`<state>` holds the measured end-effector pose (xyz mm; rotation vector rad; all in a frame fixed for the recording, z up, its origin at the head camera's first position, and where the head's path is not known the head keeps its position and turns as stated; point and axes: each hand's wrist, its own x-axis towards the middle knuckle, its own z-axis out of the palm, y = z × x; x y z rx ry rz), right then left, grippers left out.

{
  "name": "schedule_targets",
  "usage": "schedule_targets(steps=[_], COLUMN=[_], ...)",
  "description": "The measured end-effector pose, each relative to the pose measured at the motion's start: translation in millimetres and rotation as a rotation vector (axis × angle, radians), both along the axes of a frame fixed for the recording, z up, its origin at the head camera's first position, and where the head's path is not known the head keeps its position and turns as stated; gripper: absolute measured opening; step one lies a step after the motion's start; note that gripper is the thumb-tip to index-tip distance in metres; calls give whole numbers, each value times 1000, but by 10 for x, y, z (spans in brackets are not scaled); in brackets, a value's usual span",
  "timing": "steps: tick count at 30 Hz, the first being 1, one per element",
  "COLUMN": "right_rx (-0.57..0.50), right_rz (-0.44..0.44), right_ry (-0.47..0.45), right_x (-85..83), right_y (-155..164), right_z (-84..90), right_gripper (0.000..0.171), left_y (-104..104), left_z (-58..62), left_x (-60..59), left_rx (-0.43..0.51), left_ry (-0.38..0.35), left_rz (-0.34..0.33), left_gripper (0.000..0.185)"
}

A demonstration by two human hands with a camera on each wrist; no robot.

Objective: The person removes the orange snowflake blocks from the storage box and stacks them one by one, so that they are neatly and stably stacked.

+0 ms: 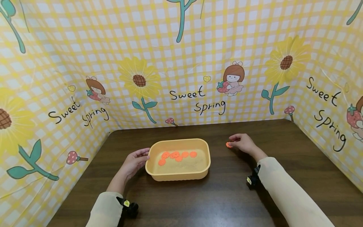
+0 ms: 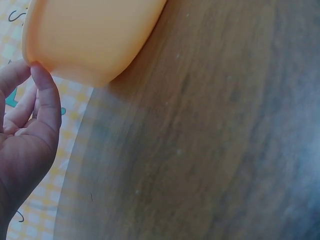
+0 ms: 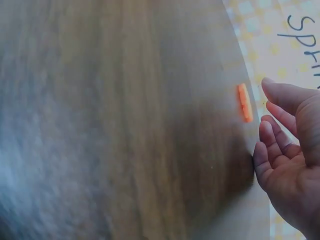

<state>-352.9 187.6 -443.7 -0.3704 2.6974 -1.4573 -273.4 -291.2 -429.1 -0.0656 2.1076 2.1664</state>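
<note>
Orange scalloped discs [image 1: 175,154]: at least six, lying inside the tub over its left and middle floor; several overlap, so I can't settle the exact count.

Yellow plastic tub [image 1: 181,177], one: rectangular with rounded corners, upright; the landmark for all places below.

Single orange disc [image 3: 245,103], one: outside the tub, to its right and well apart from it, on the dark wood-grain table [image 1: 221,195].

Left hand [image 1: 135,162], one: at the tub's left end, thumb and fingers pinching the rim.

Right hand [image 1: 243,143], one: to the right of the tub, at the single disc. Thumb and fingers are bent but parted; from the wrist side a gap shows between them and the disc. No grip is evident, though I can't rule out a light touch from above.

Black wrist devices [image 1: 253,181], two: one near each cuff, either side of the tub on its near side.

Checked yellow cloth [image 1: 184,56], printed "Sweet Spring": hung behind the tub and to both sides.

Condition of the work, in my judgement: a gathering of discs into the tub, well advanced. Most discs in sight are in; the single one at right appears left to lift, carry over and drop in.
</note>
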Motion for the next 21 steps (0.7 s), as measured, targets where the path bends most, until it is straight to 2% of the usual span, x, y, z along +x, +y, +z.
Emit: schedule_targets(steps=[9, 21], right_rx=[12, -93], right_rz=[-8, 47], right_ry=[60, 89], right_x=[38, 186], right_y=[-162, -565], right_z=[161, 490], right_gripper=[40, 30], left_y=[9, 7], left_z=[20, 4], left_x=[5, 2], left_rx=[-4, 7], left_ry=[-3, -9], left_rz=[0, 6], left_gripper=[50, 49])
